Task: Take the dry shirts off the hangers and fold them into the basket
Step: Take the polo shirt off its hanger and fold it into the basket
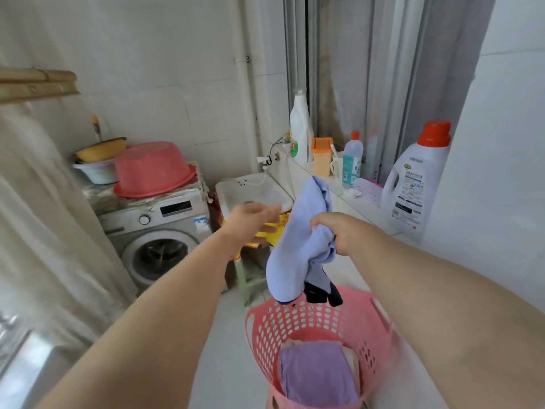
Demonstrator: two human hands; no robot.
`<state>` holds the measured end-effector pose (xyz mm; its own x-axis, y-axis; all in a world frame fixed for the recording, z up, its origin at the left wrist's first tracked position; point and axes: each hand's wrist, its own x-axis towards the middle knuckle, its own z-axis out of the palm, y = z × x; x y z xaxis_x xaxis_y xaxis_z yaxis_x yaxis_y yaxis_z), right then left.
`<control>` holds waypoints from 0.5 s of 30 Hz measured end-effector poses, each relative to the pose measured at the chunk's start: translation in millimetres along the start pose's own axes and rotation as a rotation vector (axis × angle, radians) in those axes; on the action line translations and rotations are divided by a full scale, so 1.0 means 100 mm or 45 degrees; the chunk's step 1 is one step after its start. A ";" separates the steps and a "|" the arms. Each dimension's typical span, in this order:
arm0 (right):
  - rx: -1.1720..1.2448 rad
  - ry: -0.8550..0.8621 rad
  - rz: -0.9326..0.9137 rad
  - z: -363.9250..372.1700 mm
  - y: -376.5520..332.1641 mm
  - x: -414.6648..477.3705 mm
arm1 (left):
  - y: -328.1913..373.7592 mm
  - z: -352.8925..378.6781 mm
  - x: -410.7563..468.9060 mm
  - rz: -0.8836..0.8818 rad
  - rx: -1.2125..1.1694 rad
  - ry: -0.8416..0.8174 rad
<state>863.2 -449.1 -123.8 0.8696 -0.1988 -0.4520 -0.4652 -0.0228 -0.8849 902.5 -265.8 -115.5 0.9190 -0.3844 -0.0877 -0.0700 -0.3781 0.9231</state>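
Light-blue shirt (298, 240) bunched in right hand (339, 231), fingers curled round it, hanging above pink basket (295, 323) holding folded purple cloth (315, 370); left hand (250, 218) outstretched, blurred, fingers loosely spread, empty.

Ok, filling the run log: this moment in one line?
right hand grips blue shirt above basket | left hand open | purple garment in basket

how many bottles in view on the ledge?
3. A tall white bottle stands farthest back, a small clear bottle with a red cap sits mid-ledge, and a large white detergent jug with an orange cap is nearest. More could be hidden behind the jug.
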 end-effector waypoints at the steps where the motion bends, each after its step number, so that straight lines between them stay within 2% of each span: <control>1: 0.003 -0.040 -0.013 -0.03 0.00 0.01 | -0.09 -0.08 0.03 -0.054 -0.044 0.316; 2: 0.094 -0.067 -0.012 -0.06 -0.03 -0.08 | -0.15 -0.12 0.01 -0.155 -0.082 0.550; 3: 0.176 -0.090 -0.031 -0.06 -0.07 -0.11 | -0.26 -0.17 -0.02 -0.307 -0.189 0.652; 5: 0.362 -0.162 -0.077 -0.09 -0.15 -0.20 | -0.39 -0.15 -0.11 -0.551 -0.673 0.537; 8: 0.343 -0.128 -0.273 -0.10 -0.25 -0.34 | -0.53 -0.02 -0.14 -0.495 -1.065 0.271; 10: 0.374 -0.113 -0.241 -0.15 -0.25 -0.33 | -0.54 0.05 -0.14 -0.430 -1.295 0.233; 12: 0.208 -0.037 -0.134 -0.25 -0.13 -0.21 | -0.49 0.06 -0.15 -0.366 -1.476 0.267; 15: 0.004 0.136 -0.058 -0.38 0.15 -0.06 | -0.53 0.00 -0.21 -0.424 -1.264 0.170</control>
<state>844.4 -485.4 -130.3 0.8669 -0.3012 -0.3971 -0.4251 -0.0309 -0.9046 887.1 -238.0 -163.1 0.8729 -0.2691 -0.4070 0.4871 0.4343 0.7577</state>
